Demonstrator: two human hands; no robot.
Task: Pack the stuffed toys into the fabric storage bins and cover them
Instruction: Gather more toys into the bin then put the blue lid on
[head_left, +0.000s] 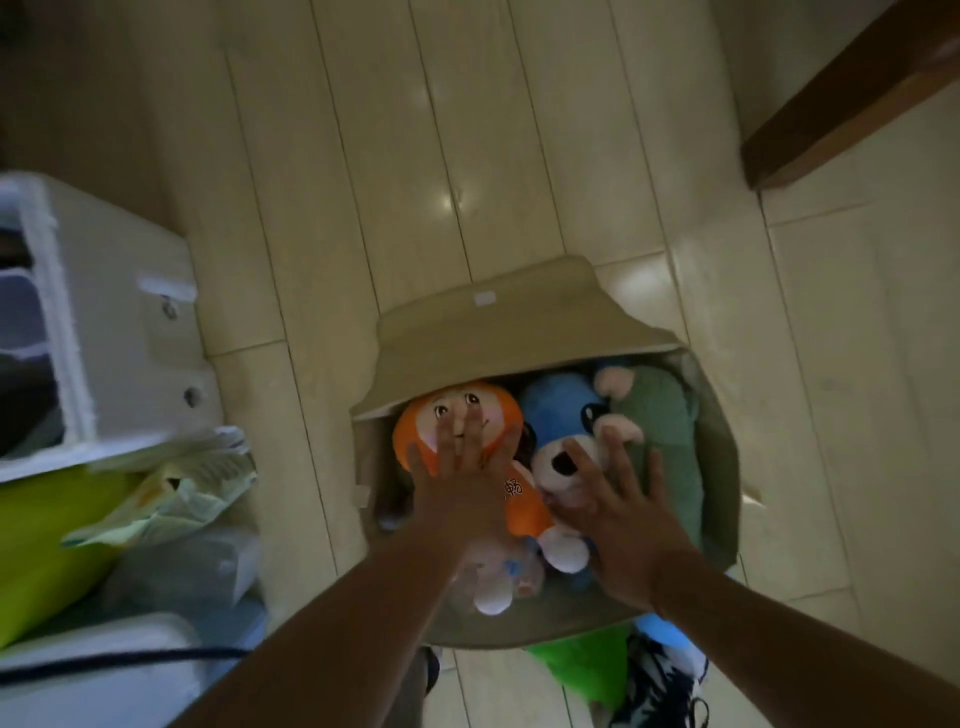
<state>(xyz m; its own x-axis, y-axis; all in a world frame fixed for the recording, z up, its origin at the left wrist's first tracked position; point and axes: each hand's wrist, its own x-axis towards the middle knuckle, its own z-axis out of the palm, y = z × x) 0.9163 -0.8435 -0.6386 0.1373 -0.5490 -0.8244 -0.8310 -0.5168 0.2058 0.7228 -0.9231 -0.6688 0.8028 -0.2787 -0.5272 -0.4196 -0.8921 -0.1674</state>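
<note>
Left hand, grip released, fingers straight and spread, lies flat on the orange toy; right hand, grip likewise released and splayed, presses the blue-and-white dog toy. Both toys sit in one tan fabric bin on the floor at lower centre of frame, its lid flap raised at the far side. Counted inside: one orange toy, one blue dog, one green toy at right; a pale one under the left wrist is too blurred to identify.

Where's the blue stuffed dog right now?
In the head view, the blue dog lies inside the fabric bin, between the orange doll and green plush.
</note>
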